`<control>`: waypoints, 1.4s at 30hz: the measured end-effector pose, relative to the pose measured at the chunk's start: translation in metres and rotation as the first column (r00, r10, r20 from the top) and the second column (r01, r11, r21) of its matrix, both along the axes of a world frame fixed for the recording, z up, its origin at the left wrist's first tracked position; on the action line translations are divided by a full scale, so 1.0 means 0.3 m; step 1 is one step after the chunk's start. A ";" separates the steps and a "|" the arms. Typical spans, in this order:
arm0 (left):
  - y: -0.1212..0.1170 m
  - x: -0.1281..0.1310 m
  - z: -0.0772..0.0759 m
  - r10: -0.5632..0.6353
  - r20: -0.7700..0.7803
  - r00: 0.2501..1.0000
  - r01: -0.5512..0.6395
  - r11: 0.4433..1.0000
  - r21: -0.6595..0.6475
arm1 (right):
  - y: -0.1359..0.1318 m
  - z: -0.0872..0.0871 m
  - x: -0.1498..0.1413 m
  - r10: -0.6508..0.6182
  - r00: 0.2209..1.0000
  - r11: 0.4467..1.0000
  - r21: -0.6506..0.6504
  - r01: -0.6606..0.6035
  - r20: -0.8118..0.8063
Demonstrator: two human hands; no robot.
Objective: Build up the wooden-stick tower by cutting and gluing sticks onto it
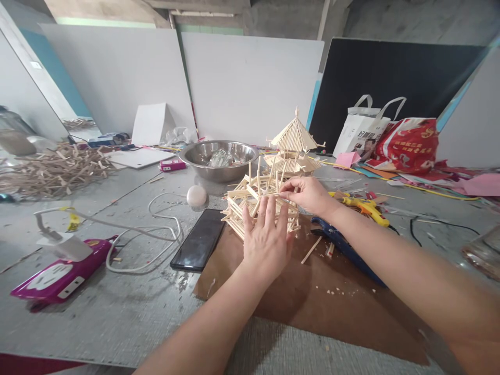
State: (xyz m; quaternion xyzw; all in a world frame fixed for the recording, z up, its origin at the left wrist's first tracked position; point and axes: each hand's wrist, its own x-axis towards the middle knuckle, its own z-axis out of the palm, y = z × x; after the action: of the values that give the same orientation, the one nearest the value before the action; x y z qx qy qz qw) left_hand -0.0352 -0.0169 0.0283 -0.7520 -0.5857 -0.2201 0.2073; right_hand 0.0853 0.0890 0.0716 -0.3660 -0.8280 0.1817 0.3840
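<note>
A half-built frame of thin wooden sticks (250,200) stands on a brown cardboard sheet (308,297) in the middle of the table. My left hand (265,237) rests against its near side, fingers stretched upward and pressed on the sticks. My right hand (307,192) reaches in from the right and pinches a thin stick (273,195) at the top of the frame. Behind it stands a finished stick pagoda roof (294,143).
A black phone (200,240) lies left of the cardboard, with a white cable (156,234) and a magenta box (58,273) farther left. A steel bowl (219,159), a stick pile (54,169), a yellow glue gun (365,207), blue pliers (339,245) and bags (406,143) surround the work.
</note>
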 end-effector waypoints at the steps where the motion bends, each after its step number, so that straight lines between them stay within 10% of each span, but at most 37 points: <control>1: 0.001 -0.001 0.000 0.002 0.002 1.000 -0.002 1.000 0.000 | 0.000 0.000 0.000 -0.004 1.000 1.000 0.001 0.004 0.003; 34: 0.003 -0.003 0.006 0.008 0.027 1.000 -0.008 1.000 0.013 | -0.008 -0.005 -0.005 -0.057 0.995 0.998 0.040 0.054 0.085; 42: -0.009 -0.014 0.033 -0.064 0.084 0.994 0.043 0.972 0.230 | -0.079 0.027 0.059 -0.052 0.990 0.986 0.162 0.030 0.132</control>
State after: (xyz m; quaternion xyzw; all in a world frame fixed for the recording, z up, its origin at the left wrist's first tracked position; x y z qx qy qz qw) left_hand -0.0394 -0.0196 0.0381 -0.7279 -0.5451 -0.3253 0.2593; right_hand 0.1031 0.0654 0.0796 -0.3624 -0.8564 0.0814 0.3585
